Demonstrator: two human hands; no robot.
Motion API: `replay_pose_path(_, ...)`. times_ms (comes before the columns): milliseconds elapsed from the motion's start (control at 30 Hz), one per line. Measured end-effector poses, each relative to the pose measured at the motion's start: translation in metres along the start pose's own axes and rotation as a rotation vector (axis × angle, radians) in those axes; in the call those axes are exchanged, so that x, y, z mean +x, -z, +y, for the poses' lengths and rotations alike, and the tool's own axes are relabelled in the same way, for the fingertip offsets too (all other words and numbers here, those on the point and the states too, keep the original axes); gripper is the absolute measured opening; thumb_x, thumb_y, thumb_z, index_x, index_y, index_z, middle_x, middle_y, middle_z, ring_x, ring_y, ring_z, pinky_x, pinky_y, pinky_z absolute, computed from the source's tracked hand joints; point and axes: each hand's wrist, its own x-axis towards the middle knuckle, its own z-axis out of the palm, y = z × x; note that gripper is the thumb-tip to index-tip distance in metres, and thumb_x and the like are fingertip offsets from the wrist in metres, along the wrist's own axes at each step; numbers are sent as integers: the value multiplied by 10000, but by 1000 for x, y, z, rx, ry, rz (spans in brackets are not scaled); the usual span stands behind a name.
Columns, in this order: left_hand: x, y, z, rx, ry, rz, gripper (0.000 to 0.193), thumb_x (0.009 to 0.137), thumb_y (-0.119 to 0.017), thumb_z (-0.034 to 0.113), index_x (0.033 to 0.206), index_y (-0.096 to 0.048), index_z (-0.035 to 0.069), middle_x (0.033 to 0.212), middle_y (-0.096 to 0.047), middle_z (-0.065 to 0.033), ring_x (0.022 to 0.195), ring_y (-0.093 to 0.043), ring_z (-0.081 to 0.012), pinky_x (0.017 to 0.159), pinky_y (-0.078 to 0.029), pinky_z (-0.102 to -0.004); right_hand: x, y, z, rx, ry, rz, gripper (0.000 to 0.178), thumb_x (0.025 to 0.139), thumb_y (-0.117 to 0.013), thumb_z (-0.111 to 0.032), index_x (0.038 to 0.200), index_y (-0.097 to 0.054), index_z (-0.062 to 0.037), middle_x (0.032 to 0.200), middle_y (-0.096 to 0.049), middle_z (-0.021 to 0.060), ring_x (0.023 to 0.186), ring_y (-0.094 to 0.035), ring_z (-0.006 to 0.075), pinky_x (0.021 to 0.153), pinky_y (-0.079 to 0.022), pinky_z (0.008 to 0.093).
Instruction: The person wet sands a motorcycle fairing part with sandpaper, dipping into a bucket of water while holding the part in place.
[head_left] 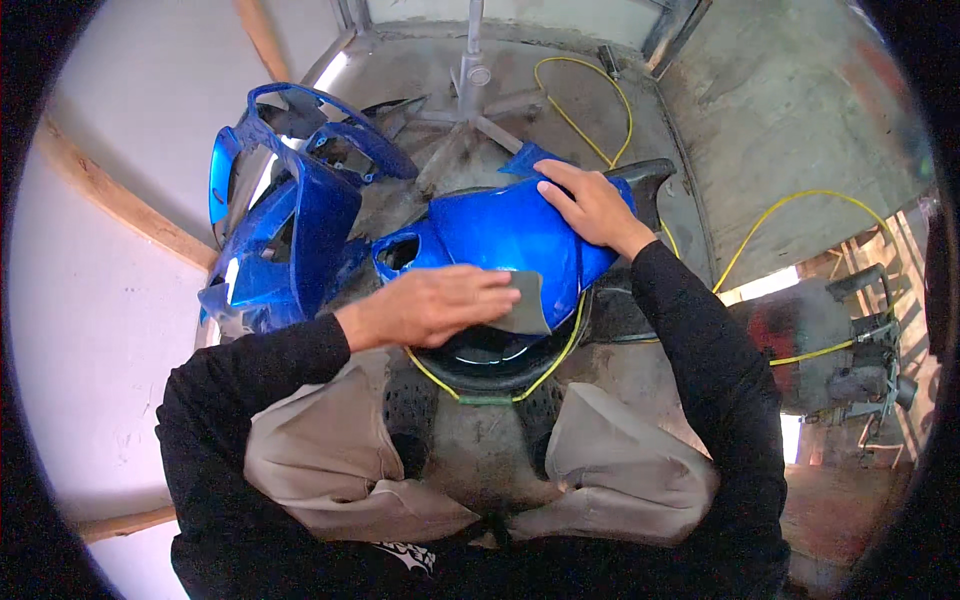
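Observation:
A glossy blue plastic body panel, like a scooter fairing, lies in front of me over a black round tub. My left hand presses a grey-green sheet of sandpaper against the panel's near side, its fingers over the sheet's left part. On the panel's far right side rests my right hand, fingers stretched and thumb apart. What lies under its palm is hidden. The panel has a round opening at its left end.
More blue body panels stand at the left, by a white wall. A metal stand rises at the back. A yellow hose crosses the floor, and a dark machine sits at the right.

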Motion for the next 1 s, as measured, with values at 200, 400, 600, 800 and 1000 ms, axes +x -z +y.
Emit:
replay_pose_path(200,1,3,3,60,199,57,545,958,-661,32,1500,-625,74,1538,-657,-129,1448,-614,-346,1181,-518,-482,-1,0,1,-11,54,46,479,1101,-596,-384,1374,-699,-5,1408,-713,218,1307,-666,410,1122,-517,500)
replay_pose_path(400,2,-2,9,-52,135,102,509,970,-669,65,1477,-650,94,1511,-673,-133,1432,-623,-346,1183,-519,-487,0,-3,2,-21,70,64,502,1102,-591,-405,1369,-700,6,1421,-707,221,1299,-670,416,1120,-519,498)
replay_pose_path(600,1,-2,10,-26,-38,-86,504,973,-640,44,1476,-620,69,1568,-618,-147,1468,-582,-378,1186,-508,-491,0,-2,3,-6,43,40,515,1103,-588,-413,1367,-696,16,1433,-697,227,1301,-669,421,1117,-525,497)
replay_pose_path(800,-1,1,6,-25,403,204,461,1014,-639,16,1468,-665,88,1513,-670,-159,1451,-609,-358,1195,-503,-477,0,-3,4,-1,45,54,509,1103,-588,-413,1370,-700,5,1443,-691,224,1306,-664,426,1121,-524,498)
replay_pose_path(1000,-5,-2,4,-40,-112,-58,612,907,-662,28,1516,-609,59,1546,-632,-172,1432,-618,-370,1175,-529,-479,0,-2,1,3,22,37,513,1105,-583,-414,1377,-695,6,1446,-689,224,1322,-656,424,1132,-519,492)
